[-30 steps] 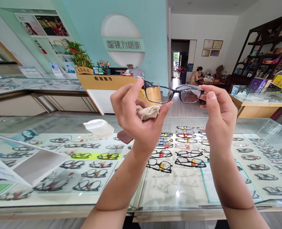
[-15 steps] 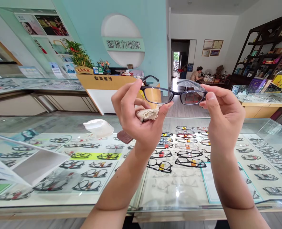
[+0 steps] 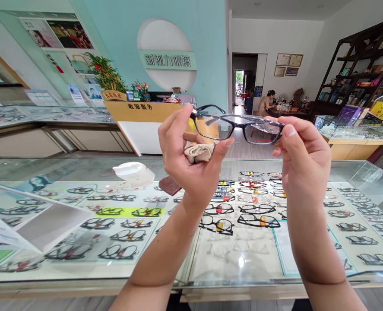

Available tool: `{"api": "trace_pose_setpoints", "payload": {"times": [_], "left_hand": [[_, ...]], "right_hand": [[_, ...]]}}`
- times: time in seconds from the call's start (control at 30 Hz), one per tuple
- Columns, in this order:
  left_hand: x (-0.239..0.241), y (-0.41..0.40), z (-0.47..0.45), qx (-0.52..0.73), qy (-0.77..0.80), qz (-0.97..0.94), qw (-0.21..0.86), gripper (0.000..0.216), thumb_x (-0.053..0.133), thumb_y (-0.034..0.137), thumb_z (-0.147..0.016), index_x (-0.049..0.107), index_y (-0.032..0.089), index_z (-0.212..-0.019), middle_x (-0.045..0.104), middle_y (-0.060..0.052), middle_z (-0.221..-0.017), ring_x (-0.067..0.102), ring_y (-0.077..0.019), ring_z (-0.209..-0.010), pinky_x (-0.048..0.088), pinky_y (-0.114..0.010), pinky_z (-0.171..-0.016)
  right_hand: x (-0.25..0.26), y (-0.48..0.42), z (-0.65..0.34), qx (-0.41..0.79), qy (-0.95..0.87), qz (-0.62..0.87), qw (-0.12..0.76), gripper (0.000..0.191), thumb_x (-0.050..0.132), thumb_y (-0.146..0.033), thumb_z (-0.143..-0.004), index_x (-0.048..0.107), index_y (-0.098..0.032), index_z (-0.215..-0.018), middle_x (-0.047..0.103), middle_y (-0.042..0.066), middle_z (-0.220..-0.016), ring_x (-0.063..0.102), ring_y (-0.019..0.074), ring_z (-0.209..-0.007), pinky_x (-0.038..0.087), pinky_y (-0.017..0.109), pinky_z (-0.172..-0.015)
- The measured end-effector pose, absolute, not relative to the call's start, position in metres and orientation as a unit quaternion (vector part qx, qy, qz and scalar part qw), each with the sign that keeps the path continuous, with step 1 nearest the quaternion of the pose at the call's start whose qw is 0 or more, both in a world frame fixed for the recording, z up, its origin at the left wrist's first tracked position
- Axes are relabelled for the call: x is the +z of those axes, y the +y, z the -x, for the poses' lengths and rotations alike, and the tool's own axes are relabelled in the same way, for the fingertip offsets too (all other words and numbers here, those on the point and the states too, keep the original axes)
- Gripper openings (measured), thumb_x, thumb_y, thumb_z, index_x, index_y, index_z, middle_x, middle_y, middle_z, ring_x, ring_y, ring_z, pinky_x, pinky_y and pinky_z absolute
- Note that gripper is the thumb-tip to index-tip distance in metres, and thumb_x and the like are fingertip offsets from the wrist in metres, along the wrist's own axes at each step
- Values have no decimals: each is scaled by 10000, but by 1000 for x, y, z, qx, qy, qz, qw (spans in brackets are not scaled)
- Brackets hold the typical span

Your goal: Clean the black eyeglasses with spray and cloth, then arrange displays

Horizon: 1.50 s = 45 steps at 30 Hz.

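One teal wall at the back, bearing a round white panel with a lettered band across it. Foreground: glass counter spanning the full width, rows of spectacle frames visible through its top, several with yellow, orange or red tags. Far right, dark shelf unit, loaded with mixed goods. Left of centre, beyond the counter, cash desk, yellow above, white front. Farther back, near the doorway, a seated person leans over a table. Leafy plant just beside the desk's lettering. White stand at counter's near left; white tray-like object toward the far edge.

Left hand: raised above the counter, fingers curled, fingertips at one outer end of the spectacles, thumb tip by the lower rim. Right hand: narrow pinch, thumb and forefinger on the opposite end. Dark-rimmed spectacles held up between both, well above the glass, roughly level, temples behind the lenses. Cream cloth, folded, zigzag-edged, tucked in the left palm below the lens.
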<state>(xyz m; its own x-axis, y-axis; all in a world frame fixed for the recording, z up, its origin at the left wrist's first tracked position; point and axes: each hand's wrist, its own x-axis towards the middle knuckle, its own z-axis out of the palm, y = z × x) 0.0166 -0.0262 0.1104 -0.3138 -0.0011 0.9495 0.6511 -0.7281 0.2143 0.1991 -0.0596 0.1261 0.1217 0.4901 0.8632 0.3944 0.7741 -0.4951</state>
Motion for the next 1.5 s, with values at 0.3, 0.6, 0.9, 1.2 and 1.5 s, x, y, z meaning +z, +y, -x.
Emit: {"api": "trace_pose_setpoints", "payload": {"times": [0.3,0.6,0.9,1.2,1.5], "left_hand": [[102,-22,-13,-754,-293,578,110,730,778,629,-882,481,445,-1522,604,-77,-1548,684,-229,-918,603,-459,-759],[107,-18,-15,-768,-254,574,130,692,760,664,-892,540,363,-1475,622,-92,-1498,711,-291,-1134,620,-433,-699],[107,-19,-15,-779,-255,572,42,771,782,709,-844,557,354,-1490,632,-74,-1489,686,-344,-1246,651,-503,-886],[112,-23,-20,-794,-186,579,-1,692,861,568,-836,593,336,-1431,672,-84,-1386,690,-300,-1316,631,-378,-998],[110,-35,-23,-809,-181,559,-4,695,940,498,-768,603,301,-1343,672,-82,-1334,733,-279,-1200,656,-397,-933]], "right_hand": [[123,-57,-204,18,-675,338,656,418,385,-522,-1125,630,-338,-1410,770,75,-1278,756,207,-880,667,421,-710],[125,-58,-204,46,-666,333,666,397,436,-537,-1109,656,-331,-1368,776,66,-1132,764,227,-853,665,442,-686],[126,-59,-202,111,-652,288,693,340,541,-549,-1079,694,-309,-1264,769,51,-1207,767,215,-923,674,419,-740],[129,-58,-198,162,-628,233,724,239,646,-495,-1040,739,-298,-1138,774,28,-1168,748,221,-1128,644,418,-985],[124,-46,-209,158,-662,265,683,263,532,-486,-1089,716,-319,-1177,759,31,-1104,743,228,-1116,608,445,-946]]}}
